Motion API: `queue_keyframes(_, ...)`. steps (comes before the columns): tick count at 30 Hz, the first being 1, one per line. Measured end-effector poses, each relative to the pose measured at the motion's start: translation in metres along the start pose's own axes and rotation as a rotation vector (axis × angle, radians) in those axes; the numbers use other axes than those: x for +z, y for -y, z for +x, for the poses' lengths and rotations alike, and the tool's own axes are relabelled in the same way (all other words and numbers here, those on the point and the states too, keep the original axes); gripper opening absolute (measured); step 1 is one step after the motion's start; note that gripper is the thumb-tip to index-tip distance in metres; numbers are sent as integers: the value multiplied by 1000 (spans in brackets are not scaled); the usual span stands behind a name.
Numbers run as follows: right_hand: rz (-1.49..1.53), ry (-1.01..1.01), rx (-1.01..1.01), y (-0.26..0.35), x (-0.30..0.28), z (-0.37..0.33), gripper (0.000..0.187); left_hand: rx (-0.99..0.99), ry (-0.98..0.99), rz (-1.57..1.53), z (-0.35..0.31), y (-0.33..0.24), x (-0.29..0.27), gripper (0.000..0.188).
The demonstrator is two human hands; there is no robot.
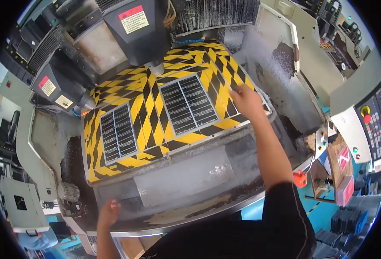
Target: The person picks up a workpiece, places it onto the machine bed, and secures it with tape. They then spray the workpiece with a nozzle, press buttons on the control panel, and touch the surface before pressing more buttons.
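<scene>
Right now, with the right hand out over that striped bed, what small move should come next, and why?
Perhaps ease the right hand back toward the person: it reaches over the striped bed, a dark machine head hangs above that bed, and no held item is clearly visible.

The machine bed [152,116] is striped in yellow and black; black panels [177,105] are crossed by pale lines.
</scene>
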State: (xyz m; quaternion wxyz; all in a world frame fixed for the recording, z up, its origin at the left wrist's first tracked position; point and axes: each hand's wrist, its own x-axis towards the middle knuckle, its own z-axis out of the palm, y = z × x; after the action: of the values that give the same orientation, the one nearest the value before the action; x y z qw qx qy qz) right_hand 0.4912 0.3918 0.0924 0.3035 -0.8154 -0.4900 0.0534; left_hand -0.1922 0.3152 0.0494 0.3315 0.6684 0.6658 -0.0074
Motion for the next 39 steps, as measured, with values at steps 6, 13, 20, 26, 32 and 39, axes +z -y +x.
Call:
queue_keyframes(6, 231, 4, -167, 72, 96, 181, 36, -86, -359, -14, -93, -31, 87, 34)
queue_keyframes(13, 292, -235, -336, 161, 147, 244, 29, -140, -559, 94, -85, -54, 103, 32)
queue_keyframes(20, 104, -428, -478, 155, 154, 251, 26, -218, -534, -13, -82, -81, 93, 29)
queue_keyframes(26, -93, -392, -668, 151, 139, 248, 14, -221, -520, 88, -86, -78, 93, 33)
queue_keyframes(32, 47, -303, -679, 145, 132, 245, 24, -279, -481, 72, -90, -81, 92, 33)
queue_keyframes(39, -415, -26, -320, 69, 133, 258, 40, -290, -456, 130, -85, -88, 87, 33)
